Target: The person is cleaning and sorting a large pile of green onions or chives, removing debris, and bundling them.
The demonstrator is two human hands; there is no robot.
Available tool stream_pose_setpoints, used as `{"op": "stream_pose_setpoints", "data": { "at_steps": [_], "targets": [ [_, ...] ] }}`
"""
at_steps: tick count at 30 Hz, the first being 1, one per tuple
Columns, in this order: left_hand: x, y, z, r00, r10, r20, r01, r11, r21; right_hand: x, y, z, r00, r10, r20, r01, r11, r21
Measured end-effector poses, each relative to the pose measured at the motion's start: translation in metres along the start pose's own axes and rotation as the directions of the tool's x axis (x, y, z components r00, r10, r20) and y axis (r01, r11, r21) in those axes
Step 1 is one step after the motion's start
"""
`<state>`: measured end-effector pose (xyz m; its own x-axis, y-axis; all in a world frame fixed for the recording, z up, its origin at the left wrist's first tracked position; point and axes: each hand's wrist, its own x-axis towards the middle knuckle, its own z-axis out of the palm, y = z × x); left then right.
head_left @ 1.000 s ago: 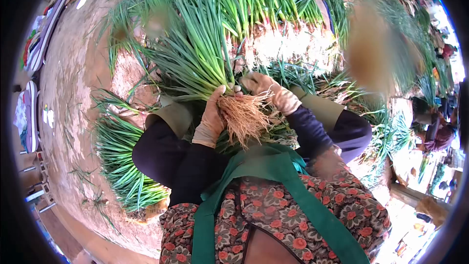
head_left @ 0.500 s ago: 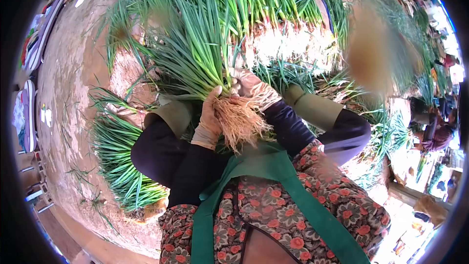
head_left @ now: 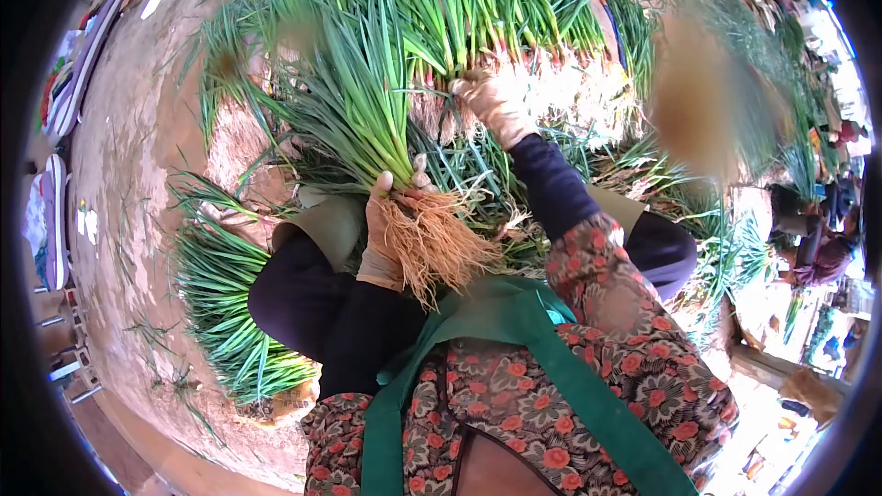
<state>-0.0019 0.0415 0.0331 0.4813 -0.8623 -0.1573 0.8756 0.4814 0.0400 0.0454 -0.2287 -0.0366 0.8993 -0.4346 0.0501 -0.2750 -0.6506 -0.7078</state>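
My left hand (head_left: 384, 237), in a pale glove, is wrapped round the lower stems of a bunch of green onions (head_left: 372, 129). Long green leaves fan up and away from it, and the brown roots (head_left: 436, 239) hang toward my lap. Farther forward, my right hand (head_left: 496, 103), also gloved, reaches to the root end of a long row of green onions (head_left: 514, 0). Its fingers are bent together at the stem bases; what they hold, if anything, is too small to make out.
Another pile of green onions (head_left: 230, 298) lies beside my left knee. Loose leaves are scattered on the ground (head_left: 129, 220). People (head_left: 831, 253) sit at the far right among more onions. Brown blurs cover part of the upper right view.
My right hand has left the held bunch and moved forward to the row of onions. My left hand keeps the bunch, which has shifted slightly left and tilted.
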Motion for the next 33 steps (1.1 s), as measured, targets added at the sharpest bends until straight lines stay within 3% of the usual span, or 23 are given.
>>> {"op": "stream_pose_setpoints", "data": {
  "at_steps": [2, 4, 5, 7, 9, 10, 11, 12, 14, 15, 16, 17, 18, 20, 21, 23, 25, 26, 27, 29, 30, 31, 33],
  "targets": [
    [0.0, -0.004, 0.0, 1.0, -0.004, 0.017, 0.005, 0.998, -0.061, 0.008, -0.012, -0.004, 0.999, 0.047, -0.024, -0.051, 0.971, -0.232],
    [0.006, 0.001, -0.019, 0.997, 0.005, 0.074, 0.0, 0.998, -0.062, -0.009, -0.037, -0.016, 0.997, 0.017, -0.082, -0.039, 0.958, -0.283],
    [0.006, -0.003, -0.005, 0.998, 0.034, -0.05, -0.036, 0.999, -0.037, -0.023, -0.055, -0.025, 0.99, -0.025, -0.14, -0.016, 0.958, -0.285],
    [0.003, -0.013, 0.033, 0.951, 0.086, -0.298, -0.083, 0.996, 0.02, -0.056, -0.079, -0.038, 0.963, -0.197, -0.185, 0.105, 0.903, -0.416],
    [0.006, -0.011, 0.021, 0.967, 0.045, -0.249, -0.009, 0.99, 0.143, -0.098, -0.074, -0.032, 0.887, -0.459, -0.059, 0.321, 0.701, -0.637],
    [0.005, -0.004, 0.008, 0.973, -0.005, -0.229, 0.051, 0.979, 0.198, -0.12, -0.088, -0.036, 0.881, -0.466, 0.084, 0.445, 0.752, -0.486],
    [0.004, -0.001, -0.001, 0.976, -0.056, -0.211, 0.11, 0.961, 0.255, -0.136, -0.115, -0.049, 0.909, -0.161, 0.384, 0.277, 0.921, -0.272],
    [0.005, -0.003, -0.003, 0.95, -0.004, -0.313, 0.107, 0.943, 0.314, -0.145, -0.081, -0.019, 0.853, -0.412, 0.321, 0.425, 0.905, 0.034],
    [0.008, -0.011, -0.001, 0.954, 0.023, -0.3, 0.075, 0.947, 0.313, -0.159, -0.022, 0.009, 0.788, -0.525, 0.321, 0.371, 0.821, 0.433],
    [0.009, -0.013, 0.001, 0.956, 0.037, -0.292, 0.059, 0.948, 0.313, -0.158, -0.035, -0.013, 0.772, -0.435, 0.464, 0.169, 0.843, 0.51],
    [0.009, -0.01, -0.001, 0.979, -0.018, -0.204, 0.089, 0.935, 0.343, -0.149, -0.027, -0.012, 0.732, -0.326, 0.599, -0.21, 0.728, 0.653],
    [0.009, -0.011, 0.001, 0.968, -0.001, -0.251, 0.092, 0.931, 0.352, -0.14, -0.022, -0.012, 0.666, -0.203, 0.718, -0.62, 0.384, 0.684],
    [0.008, -0.014, 0.003, 0.955, 0.018, -0.295, 0.094, 0.928, 0.36, -0.132, -0.017, -0.012, 0.581, -0.077, 0.81, -0.811, 0.023, 0.585],
    [0.007, -0.016, 0.0, 0.941, 0.011, -0.339, 0.129, 0.913, 0.388, -0.111, -0.008, -0.014, 0.785, -0.026, 0.619, -0.545, 0.447, 0.71],
    [0.007, -0.016, -0.006, 0.94, -0.012, -0.341, 0.16, 0.899, 0.408, -0.101, -0.035, -0.028, 0.867, 0.106, 0.486, -0.419, 0.684, 0.597],
    [0.004, -0.018, -0.012, 0.934, -0.035, -0.356, 0.193, 0.887, 0.419, -0.09, -0.058, -0.022, 0.808, 0.222, 0.545, -0.582, 0.437, 0.685],
    [0.0, -0.027, 0.0, 0.922, -0.032, -0.386, 0.198, 0.895, 0.399, -0.085, -0.074, -0.016, 0.826, 0.254, 0.502, -0.531, 0.647, 0.547],
    [-0.001, -0.028, 0.01, 0.893, -0.027, -0.449, 0.212, 0.906, 0.367, -0.087, -0.049, 0.019, 0.95, 0.056, 0.306, -0.278, 0.599, 0.751],
    [-0.001, -0.026, 0.005, 0.894, -0.021, -0.448, 0.214, 0.899, 0.383, -0.083, -0.022, 0.044, 0.974, 0.088, 0.209, -0.149, 0.944, 0.295],
    [0.001, -0.022, -0.017, 0.895, -0.022, -0.445, 0.227, 0.882, 0.413, -0.094, -0.049, 0.025, 0.921, 0.222, 0.32, -0.354, 0.819, 0.452],
    [0.002, -0.02, -0.036, 0.895, -0.022, -0.446, 0.222, 0.889, 0.4, -0.1, -0.079, -0.006, 0.853, 0.265, 0.45, -0.51, 0.607, 0.61],
    [0.003, -0.018, -0.036, 0.907, -0.053, -0.418, 0.22, 0.905, 0.363, -0.105, -0.074, -0.008, 0.83, 0.262, 0.493, -0.558, 0.354, 0.751],
    [0.004, -0.015, -0.015, 0.927, -0.106, -0.361, 0.219, 0.932, 0.288, -0.116, -0.066, -0.007, 0.758, 0.142, 0.636, -0.634, -0.068, 0.771]
  ]
}}
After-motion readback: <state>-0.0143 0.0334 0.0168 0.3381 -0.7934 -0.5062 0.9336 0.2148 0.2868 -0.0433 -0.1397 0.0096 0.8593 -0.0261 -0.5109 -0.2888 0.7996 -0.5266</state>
